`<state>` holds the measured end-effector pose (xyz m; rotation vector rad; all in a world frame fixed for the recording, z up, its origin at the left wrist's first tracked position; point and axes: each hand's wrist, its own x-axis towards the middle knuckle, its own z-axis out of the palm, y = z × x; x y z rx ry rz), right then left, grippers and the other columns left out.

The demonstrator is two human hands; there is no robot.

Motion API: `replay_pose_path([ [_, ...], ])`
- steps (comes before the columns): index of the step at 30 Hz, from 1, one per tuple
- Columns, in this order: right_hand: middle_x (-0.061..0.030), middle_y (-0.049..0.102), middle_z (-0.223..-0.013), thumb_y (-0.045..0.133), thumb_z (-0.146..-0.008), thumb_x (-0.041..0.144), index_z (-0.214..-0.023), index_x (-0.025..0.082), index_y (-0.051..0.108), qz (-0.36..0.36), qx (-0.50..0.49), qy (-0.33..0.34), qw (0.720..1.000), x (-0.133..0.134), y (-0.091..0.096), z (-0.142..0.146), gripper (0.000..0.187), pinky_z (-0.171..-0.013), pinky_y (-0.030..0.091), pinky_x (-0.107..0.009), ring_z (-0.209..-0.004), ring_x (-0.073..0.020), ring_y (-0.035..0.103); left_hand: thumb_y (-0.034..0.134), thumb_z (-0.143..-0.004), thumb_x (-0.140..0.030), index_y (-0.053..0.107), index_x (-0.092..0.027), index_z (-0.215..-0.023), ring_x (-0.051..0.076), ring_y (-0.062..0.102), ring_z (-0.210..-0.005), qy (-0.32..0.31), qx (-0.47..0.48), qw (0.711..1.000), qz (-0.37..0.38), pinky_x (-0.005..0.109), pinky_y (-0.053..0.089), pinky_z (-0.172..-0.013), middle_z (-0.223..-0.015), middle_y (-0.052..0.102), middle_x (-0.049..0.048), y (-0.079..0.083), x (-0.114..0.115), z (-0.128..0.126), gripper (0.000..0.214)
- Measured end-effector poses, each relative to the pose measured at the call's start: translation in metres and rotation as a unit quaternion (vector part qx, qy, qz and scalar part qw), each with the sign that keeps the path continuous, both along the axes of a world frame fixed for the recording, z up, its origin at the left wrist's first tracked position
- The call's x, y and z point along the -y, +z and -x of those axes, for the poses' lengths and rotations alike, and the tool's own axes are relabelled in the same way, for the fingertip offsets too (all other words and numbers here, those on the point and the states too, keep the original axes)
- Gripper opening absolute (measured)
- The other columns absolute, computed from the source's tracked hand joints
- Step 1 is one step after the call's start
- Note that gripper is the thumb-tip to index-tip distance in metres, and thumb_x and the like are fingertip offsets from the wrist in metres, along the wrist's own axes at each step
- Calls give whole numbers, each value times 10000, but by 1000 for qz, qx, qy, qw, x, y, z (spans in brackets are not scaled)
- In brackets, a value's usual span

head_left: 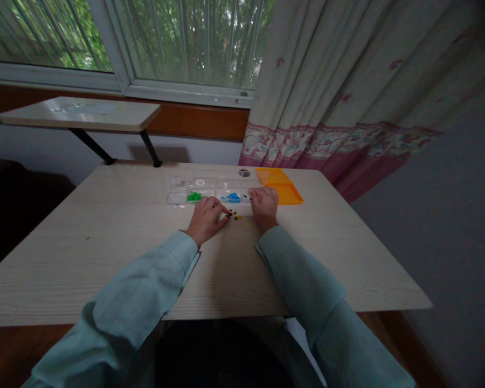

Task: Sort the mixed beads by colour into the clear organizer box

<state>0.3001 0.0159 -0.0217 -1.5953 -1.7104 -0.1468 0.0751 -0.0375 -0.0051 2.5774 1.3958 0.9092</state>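
My left hand rests on the table at a small loose pile of black and yellow pieces. Its thumb and forefinger are apart, with their tips at the pile's left edge. Over the right end of a clear plastic compartment box is my right hand, fingers bent and pressed together. Whatever they may hold is too small to make out. A few black pieces lie in the compartment beside those fingertips. Green pieces fill part of one compartment, and blue pieces lie in another.
An open orange case lies right of the clear box. Behind the box is a round dark-and-light object. A raised shelf on black legs stands at the table's back left. A curtain hangs behind.
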Motion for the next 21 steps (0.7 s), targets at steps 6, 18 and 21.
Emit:
replay_pose_path([
  [6,-77,677,-954,450,-944,363,-969,200,735,-1,4,5,1000,0,0,1,329,-874,339,-363,-948,-231,497,712,-776,-398,679,-225,-915,270,463,-1023,26,-28,999,-1,422,368,-879,-1023,568,77,2,2,-7,225],
  [18,-80,681,-943,457,-940,356,-962,200,741,2,-6,9,1000,1,2,1,325,-882,353,-372,-957,-235,507,642,-834,-322,664,-206,-927,259,468,-1016,26,-35,999,-4,414,381,-866,-1024,565,86,-2,2,-9,150],
  [21,-75,685,-939,480,-932,351,-956,197,743,-3,-8,12,1000,0,2,1,305,-882,359,-368,-953,-232,514,618,-843,-312,667,-205,-935,262,466,-1016,27,-38,999,-1,422,380,-863,-1028,565,89,0,4,-7,149],
])
